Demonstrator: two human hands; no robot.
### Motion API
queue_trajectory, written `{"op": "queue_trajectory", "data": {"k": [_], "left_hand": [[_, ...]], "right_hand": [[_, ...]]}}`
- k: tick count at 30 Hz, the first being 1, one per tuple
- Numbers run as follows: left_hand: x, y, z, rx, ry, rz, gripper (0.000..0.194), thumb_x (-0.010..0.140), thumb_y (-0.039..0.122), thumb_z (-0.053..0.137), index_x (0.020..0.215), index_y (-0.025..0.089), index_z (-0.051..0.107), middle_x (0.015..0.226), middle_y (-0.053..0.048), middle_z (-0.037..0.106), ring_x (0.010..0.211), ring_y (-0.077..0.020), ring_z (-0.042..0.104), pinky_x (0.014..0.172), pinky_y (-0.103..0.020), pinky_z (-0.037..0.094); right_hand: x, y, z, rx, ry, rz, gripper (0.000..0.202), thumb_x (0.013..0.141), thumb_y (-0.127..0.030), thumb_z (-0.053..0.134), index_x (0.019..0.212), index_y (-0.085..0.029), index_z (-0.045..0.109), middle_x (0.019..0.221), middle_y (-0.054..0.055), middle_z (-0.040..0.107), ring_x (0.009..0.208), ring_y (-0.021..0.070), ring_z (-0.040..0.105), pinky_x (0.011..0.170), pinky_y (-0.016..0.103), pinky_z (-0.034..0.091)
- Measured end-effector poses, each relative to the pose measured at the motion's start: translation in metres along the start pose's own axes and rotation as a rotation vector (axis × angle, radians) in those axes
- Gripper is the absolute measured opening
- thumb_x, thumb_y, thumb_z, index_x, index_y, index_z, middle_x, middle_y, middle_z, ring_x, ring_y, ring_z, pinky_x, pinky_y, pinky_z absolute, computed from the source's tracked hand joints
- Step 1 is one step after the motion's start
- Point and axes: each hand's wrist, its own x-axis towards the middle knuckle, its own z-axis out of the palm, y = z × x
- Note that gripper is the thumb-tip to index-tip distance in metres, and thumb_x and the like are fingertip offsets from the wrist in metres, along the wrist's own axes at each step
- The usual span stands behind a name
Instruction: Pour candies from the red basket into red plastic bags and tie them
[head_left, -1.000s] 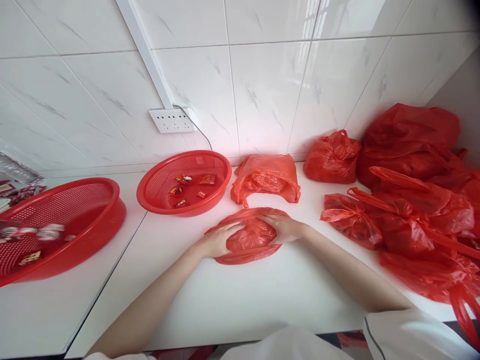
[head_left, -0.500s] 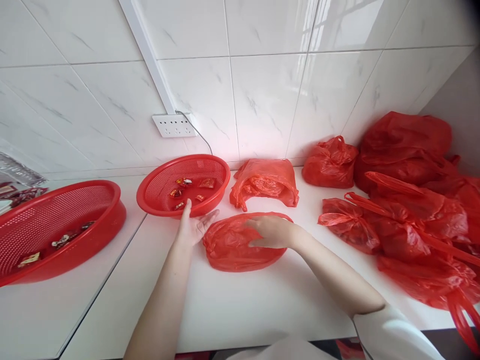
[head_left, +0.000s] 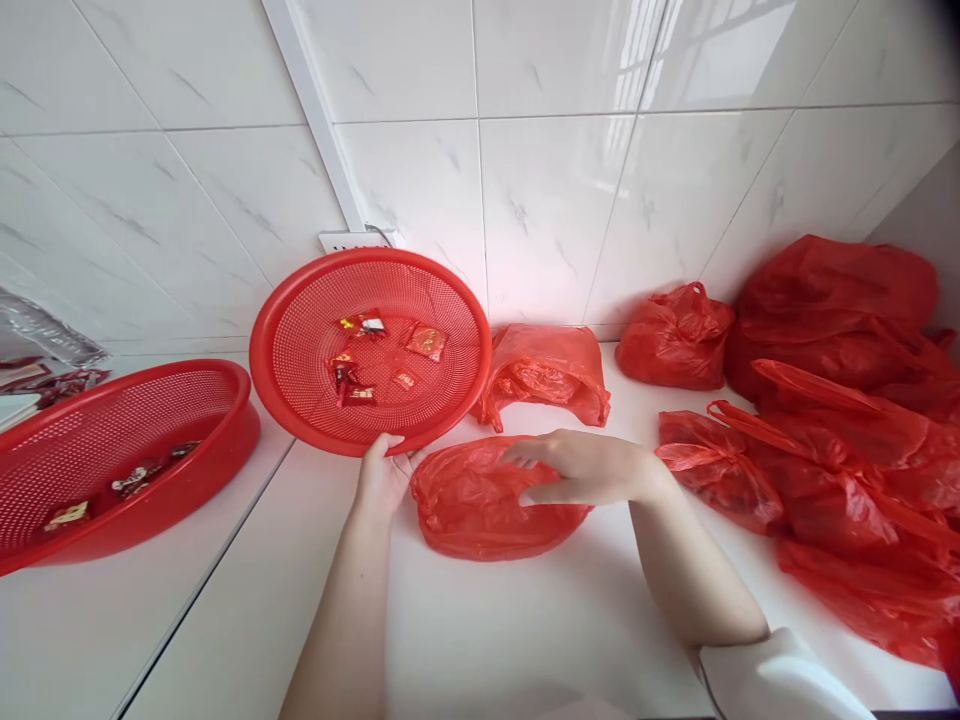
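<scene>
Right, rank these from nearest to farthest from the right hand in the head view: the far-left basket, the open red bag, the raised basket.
From the right hand:
1. Open red bag, directly under the hand.
2. Raised basket, to its left, rim in the left hand.
3. Far-left basket, at the left edge of the view.

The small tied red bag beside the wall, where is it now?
The tied red bag stands right of center in the head view, against the tiled wall, between the open red bag and the large red bag.

Right hand palm down, fingers spread
</scene>
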Motion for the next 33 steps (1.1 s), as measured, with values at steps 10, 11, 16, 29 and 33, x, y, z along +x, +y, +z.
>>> {"op": "queue_trajectory", "data": {"k": [10, 11, 16, 29, 33], "left_hand": [[-0.022, -0.032, 0.019, 0.164, -0.213, -0.115, 0.027, 0.065, 0.018, 0.066, 0.091, 0.012, 0.067, 0.094, -0.008, 0.074, 0.097, -0.0276, 0.069, 0.084, -0.044, 0.058], [-0.024, -0.035, 0.02, 0.175, -0.229, -0.118, 0.027, 0.065, 0.019, 0.067, 0.091, 0.012, 0.068, 0.094, -0.008, 0.074, 0.098, -0.0284, 0.069, 0.084, -0.044, 0.058], [-0.034, -0.046, 0.027, 0.214, -0.24, -0.113, 0.024, 0.061, 0.018, 0.069, 0.085, 0.014, 0.066, 0.087, -0.005, 0.074, 0.099, -0.0312, 0.068, 0.085, -0.047, 0.058], [-0.035, -0.052, 0.028, 0.277, -0.274, -0.154, 0.023, 0.064, 0.021, 0.068, 0.087, 0.016, 0.067, 0.094, -0.006, 0.074, 0.106, -0.0323, 0.066, 0.082, -0.043, 0.058], [-0.031, -0.051, 0.026, 0.279, -0.238, -0.115, 0.02, 0.064, 0.02, 0.069, 0.083, 0.014, 0.067, 0.092, -0.007, 0.073, 0.103, -0.0332, 0.067, 0.082, -0.045, 0.058]], "right_hand": [[0.016, 0.024, -0.007, 0.011, 0.454, -0.017, 0.027, 0.093, -0.028, 0.053, 0.116, -0.021, 0.064, 0.109, 0.007, 0.069, 0.098, 0.02, 0.065, 0.086, 0.033, 0.051], [0.022, 0.026, -0.005, -0.014, 0.508, -0.013, 0.025, 0.093, -0.027, 0.052, 0.114, -0.02, 0.064, 0.108, 0.007, 0.069, 0.096, 0.0195, 0.065, 0.086, 0.033, 0.051], [0.055, 0.038, 0.011, -0.262, 0.685, 0.101, 0.039, 0.091, -0.023, 0.056, 0.129, -0.014, 0.053, 0.134, 0.016, 0.054, 0.125, 0.0263, 0.051, 0.104, 0.041, 0.042], [0.068, 0.057, 0.008, -0.179, 0.696, 0.356, 0.018, 0.089, -0.031, 0.056, 0.083, -0.017, 0.066, 0.087, 0.007, 0.064, 0.079, 0.0185, 0.06, 0.069, 0.027, 0.041], [0.063, 0.068, 0.0, 0.197, 0.79, 0.273, 0.031, 0.088, -0.043, 0.056, 0.075, -0.016, 0.064, 0.067, 0.002, 0.06, 0.065, 0.0149, 0.055, 0.062, 0.026, 0.039]]}}
